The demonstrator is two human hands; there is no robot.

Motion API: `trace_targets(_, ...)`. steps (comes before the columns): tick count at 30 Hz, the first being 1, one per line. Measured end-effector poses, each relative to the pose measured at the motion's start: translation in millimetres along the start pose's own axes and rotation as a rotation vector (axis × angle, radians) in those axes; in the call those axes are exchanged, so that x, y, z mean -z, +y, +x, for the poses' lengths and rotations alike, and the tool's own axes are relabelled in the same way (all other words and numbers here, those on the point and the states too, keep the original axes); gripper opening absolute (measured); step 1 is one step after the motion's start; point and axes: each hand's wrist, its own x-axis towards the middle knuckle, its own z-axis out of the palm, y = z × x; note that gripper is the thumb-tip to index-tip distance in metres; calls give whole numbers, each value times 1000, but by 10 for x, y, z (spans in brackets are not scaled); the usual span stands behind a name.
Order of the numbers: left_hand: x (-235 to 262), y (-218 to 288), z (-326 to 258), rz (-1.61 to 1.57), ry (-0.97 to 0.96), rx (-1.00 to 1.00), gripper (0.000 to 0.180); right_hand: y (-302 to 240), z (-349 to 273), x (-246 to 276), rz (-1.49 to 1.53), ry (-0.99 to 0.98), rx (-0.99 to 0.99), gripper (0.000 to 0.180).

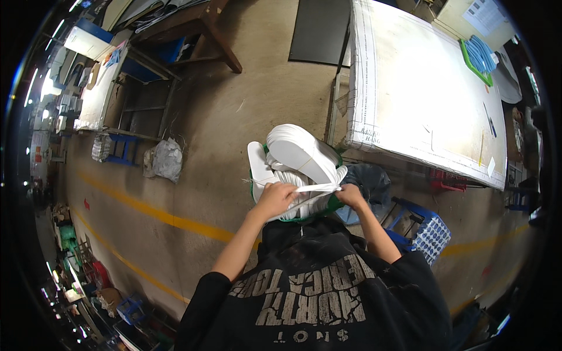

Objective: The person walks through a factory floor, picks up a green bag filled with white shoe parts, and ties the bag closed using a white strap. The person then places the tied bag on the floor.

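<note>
In front of my body is a green basket (pixel 335 203) filled with bundles of white, sole-shaped pieces that look like insoles (pixel 295 153). One thick bundle lies on top, and another stands along the left side (pixel 257 161). A white strip (pixel 318 188) stretches across the near part of the basket between my hands. My left hand (pixel 277 199) is closed on the strip's left part, over the insoles. At the basket's right side, my right hand (pixel 350 196) has its fingers closed at the strip's other end; the fingertips are partly hidden.
A white-topped table (pixel 421 93) stands at the right, bearing a green tray (pixel 477 61) of blue cord. Below it are a dark plastic bag (pixel 370 184) and a blue stool (pixel 424 234). A pale plastic bag (pixel 168 159) lies on the floor at left, near a workbench (pixel 96 99).
</note>
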Motion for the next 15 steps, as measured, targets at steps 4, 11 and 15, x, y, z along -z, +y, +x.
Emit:
trace_targets(4, -229, 205, -79, 125, -137, -70, 25, -3, -236, -144, 359, 98, -220, 36)
trace_targets(11, -648, 99, 575, 263, -7, 14, 29, -418, -1236, 108, 531, 99, -104, 21)
trace_targets(15, -651, -59, 764, 472, 134, 79, 22, -568, -1570, 295, 550, -32, -113, 23)
